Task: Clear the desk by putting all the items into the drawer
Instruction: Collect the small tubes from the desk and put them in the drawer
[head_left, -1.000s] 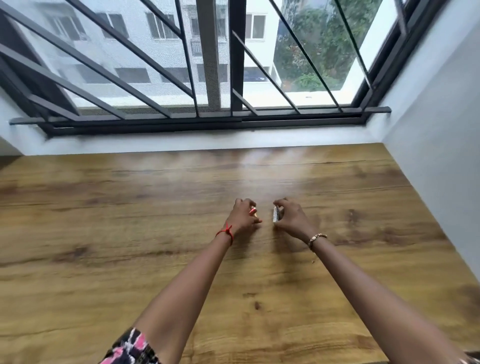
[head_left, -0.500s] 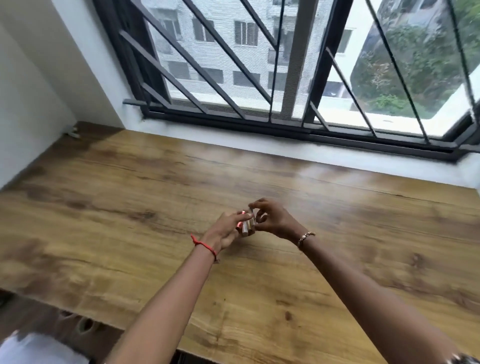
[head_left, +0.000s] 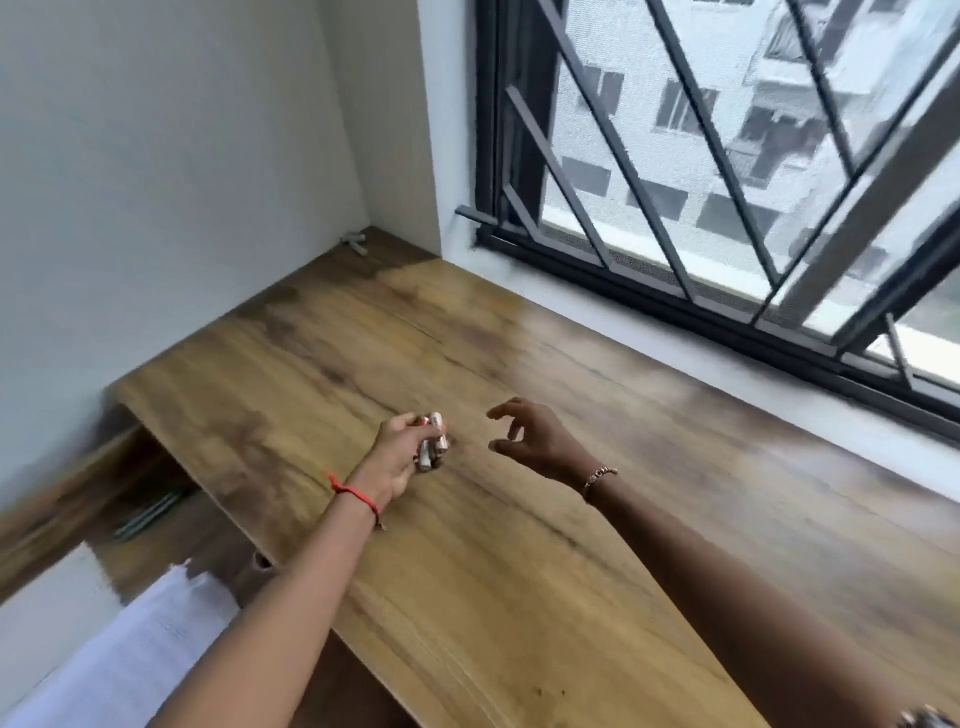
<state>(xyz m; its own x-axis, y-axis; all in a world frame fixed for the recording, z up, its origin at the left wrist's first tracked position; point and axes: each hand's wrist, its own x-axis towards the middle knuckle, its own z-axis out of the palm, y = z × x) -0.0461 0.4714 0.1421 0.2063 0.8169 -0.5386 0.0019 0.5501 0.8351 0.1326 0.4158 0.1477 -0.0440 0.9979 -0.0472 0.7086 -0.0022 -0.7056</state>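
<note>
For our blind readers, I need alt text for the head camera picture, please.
A person's left hand holds a few batteries over a wooden desk, while the right hand hovers open and empty beside it. A blurred drawer seems open below the desk's left end; a barred window is behind.

- Our left hand (head_left: 393, 460) now grips all the small cylinders (head_left: 432, 442); before, both hands held some.
- Our right hand (head_left: 537, 441) has let go and drawn apart.
- Our view swung left, and the drawer (head_left: 67, 501) now shows.
</note>
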